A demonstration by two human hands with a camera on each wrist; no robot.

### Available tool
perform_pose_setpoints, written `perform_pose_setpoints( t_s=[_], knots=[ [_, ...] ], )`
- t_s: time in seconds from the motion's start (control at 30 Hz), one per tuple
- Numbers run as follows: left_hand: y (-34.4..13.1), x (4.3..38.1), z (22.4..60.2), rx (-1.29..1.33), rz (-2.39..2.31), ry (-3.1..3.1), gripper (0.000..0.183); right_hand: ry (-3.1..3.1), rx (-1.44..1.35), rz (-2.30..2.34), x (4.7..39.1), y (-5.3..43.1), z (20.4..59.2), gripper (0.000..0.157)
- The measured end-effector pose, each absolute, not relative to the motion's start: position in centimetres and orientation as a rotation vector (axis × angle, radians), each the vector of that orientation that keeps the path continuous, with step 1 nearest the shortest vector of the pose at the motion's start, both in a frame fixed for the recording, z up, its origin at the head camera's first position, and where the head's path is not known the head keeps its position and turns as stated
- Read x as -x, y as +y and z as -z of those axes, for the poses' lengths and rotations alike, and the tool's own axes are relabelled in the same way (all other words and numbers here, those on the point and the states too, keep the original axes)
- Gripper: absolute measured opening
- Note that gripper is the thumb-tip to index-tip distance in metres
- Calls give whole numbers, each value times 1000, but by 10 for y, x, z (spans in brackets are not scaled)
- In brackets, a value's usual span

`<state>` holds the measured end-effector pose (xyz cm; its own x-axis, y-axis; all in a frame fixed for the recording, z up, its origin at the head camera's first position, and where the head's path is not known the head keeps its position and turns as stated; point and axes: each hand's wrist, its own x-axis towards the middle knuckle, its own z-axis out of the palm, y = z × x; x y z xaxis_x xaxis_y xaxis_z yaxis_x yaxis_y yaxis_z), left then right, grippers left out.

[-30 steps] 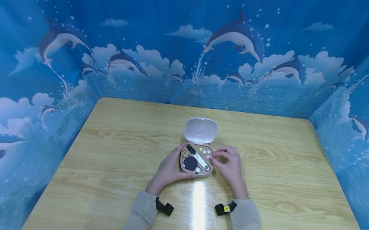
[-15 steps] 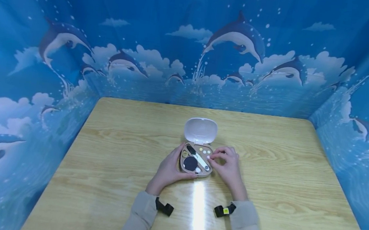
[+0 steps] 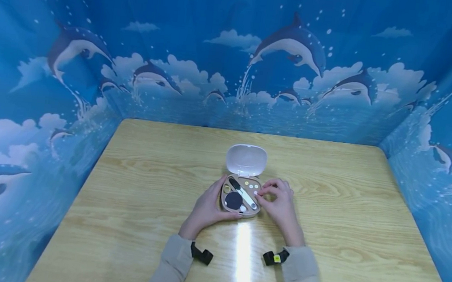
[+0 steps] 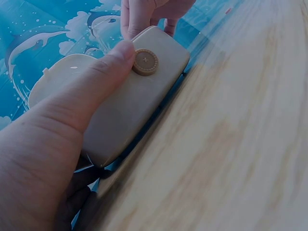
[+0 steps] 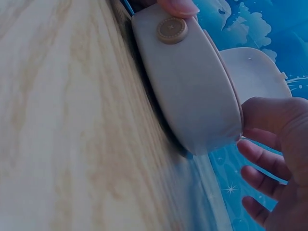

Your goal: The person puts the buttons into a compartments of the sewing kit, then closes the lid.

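Observation:
A beige sewing kit box (image 3: 251, 215) stands on the table with its lid raised. My left hand (image 3: 207, 205) grips its left side, fingers at the back and thumb along the front. That thumb lies beside the round brown button-shaped knob (image 4: 145, 62) on the front wall. My right hand (image 3: 281, 206) is at the right-hand compartment, thumb and forefinger pinching at a small white button (image 3: 256, 193); its other fingers are bent loosely outside the box. A few small buttons (image 3: 251, 186) lie beside the fingertips. A slim black-and-white tool (image 3: 246, 197) lies diagonally across the middle.
The whitish lid (image 3: 246, 160) leans back behind the box. A dark round disc (image 3: 233, 200) and a gold-coloured ring (image 3: 227, 189) sit in the left compartment. The wooden table (image 3: 157, 161) spreads around, with a blue dolphin curtain (image 3: 204, 28) behind it.
The right fingertips shift very slightly at the right compartment's edge. The left hand and the box stay where they are.

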<state>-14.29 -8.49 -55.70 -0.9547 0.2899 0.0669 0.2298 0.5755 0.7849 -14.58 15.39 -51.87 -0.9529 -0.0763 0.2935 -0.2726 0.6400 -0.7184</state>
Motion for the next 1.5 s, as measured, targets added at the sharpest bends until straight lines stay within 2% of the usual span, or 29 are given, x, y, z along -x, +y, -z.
perform_pose_setpoints(
  t_s=[0.83, 1.5],
  knots=[
    [-84, 142, 555, -434, -1348, 2725, 130, -2606, -334, -1343, 146, 161, 517, 14],
    [-83, 143, 557, -421, -1348, 2723, 130, -2485, -224, -1527, 131, 194, 512, 12]
  ],
)
